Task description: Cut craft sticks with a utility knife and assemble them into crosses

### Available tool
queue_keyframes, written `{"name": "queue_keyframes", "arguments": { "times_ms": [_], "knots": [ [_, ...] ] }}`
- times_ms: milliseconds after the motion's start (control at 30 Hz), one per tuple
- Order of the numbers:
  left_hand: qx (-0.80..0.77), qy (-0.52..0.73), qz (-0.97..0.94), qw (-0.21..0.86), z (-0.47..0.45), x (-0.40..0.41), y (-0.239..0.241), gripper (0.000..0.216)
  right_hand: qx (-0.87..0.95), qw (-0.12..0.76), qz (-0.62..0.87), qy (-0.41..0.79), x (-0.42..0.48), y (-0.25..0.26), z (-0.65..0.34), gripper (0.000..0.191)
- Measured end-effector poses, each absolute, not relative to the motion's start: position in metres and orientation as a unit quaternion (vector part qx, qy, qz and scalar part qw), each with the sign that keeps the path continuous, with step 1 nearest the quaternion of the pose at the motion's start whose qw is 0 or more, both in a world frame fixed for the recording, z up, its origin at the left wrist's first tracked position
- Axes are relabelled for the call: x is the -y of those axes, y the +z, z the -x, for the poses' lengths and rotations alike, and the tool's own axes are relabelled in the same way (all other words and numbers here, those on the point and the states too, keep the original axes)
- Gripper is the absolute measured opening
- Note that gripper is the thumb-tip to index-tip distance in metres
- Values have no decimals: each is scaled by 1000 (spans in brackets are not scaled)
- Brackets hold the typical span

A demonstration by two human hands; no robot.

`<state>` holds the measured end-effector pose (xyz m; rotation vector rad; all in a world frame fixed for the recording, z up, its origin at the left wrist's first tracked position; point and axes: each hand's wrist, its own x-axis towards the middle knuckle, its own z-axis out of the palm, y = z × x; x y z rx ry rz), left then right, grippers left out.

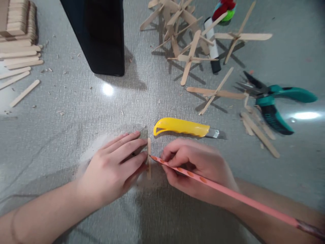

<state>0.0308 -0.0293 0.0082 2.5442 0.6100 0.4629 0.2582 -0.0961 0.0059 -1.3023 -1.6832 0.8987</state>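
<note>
A short wooden craft stick [149,147] lies upright in the picture, between my two hands. My left hand [114,166] rests palm down beside it, fingers stretched out, with the fingertips against the stick's left edge; what lies under the palm is hidden. In my right hand [195,166] a pink pencil [228,192] with orange dots is pinched, and its tip meets the stick near a small dark mark. Just beyond the hands lies a yellow utility knife [181,127], its blade pointing right.
Crossed craft-stick pieces [190,58] crowd the far middle, near a black-and-white marker [212,45] and coloured pompoms [224,10]. Teal pliers [273,95] lie right, by loose sticks [260,134]. A dark phone-like slab [101,37] and stacked sticks [17,20] are at left.
</note>
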Motion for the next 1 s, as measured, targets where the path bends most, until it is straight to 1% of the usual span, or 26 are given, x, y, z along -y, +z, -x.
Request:
{"name": "queue_keyframes", "arguments": {
  "times_ms": [633, 1000],
  "knots": [
    [-220, 173, -932, 230, -34, 29, 9, 19, 672, 386, 532, 340, 97, 8, -258, 21],
    [-224, 164, -936, 216, -34, 32, 9, 18, 684, 376, 511, 360, 95, 7, -259, 23]
  ]
}}
